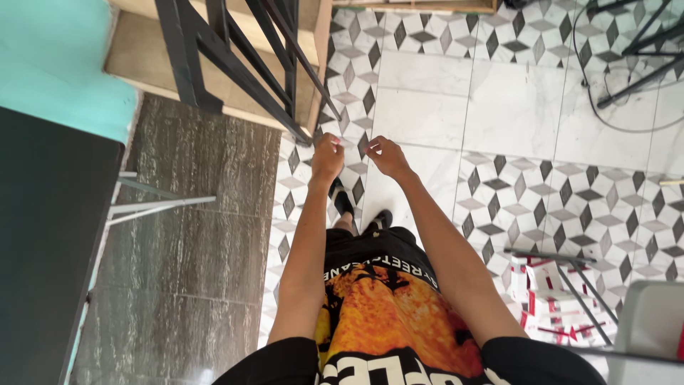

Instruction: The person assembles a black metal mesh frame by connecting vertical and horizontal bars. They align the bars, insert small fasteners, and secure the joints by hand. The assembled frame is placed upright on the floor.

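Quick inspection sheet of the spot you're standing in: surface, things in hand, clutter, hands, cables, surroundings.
Surface: tiled floor, plain marble slabs with cube-pattern borders; dark streaked stone on the left.
Job's things: nothing clearly seen; whether anything thin is pinched cannot be told.
Clutter: red-and-white boxes on the floor at lower right, under a thin metal frame.
Hands: left hand and right hand raised in front, close together, fingers curled.
Cables: one thin dark cable loops on the floor at upper right, near dark stand legs.
Surroundings: black metal railing over a wooden step, dark tabletop at the left edge, grey chair at lower right.
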